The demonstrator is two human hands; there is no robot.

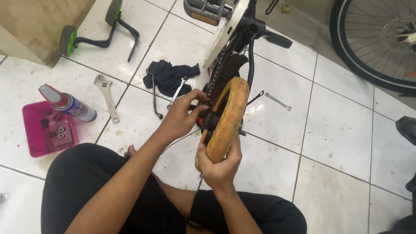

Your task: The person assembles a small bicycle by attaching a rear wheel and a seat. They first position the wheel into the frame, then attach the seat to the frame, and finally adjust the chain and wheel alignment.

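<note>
The wheel hub (207,118) is hidden behind the left hand (182,116); the large spoked wheel (372,43) is cut off at the top right edge.

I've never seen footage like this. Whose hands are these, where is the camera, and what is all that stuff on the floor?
There is no machine here: the camera sits on a person's head and looks down at their own two hands and black-clad legs on a white tiled floor.

The right hand grips a small wheel with an orange tyre, part of an upturned little bicycle. The left hand reaches to the wheel's hub, its fingers at the chain.

Lying around: an adjustable wrench, a black cloth, a slim spanner, a pink tray holding small parts with a spray can resting on it, and two green-rimmed training wheels. A larger bicycle wheel stands top right.
</note>
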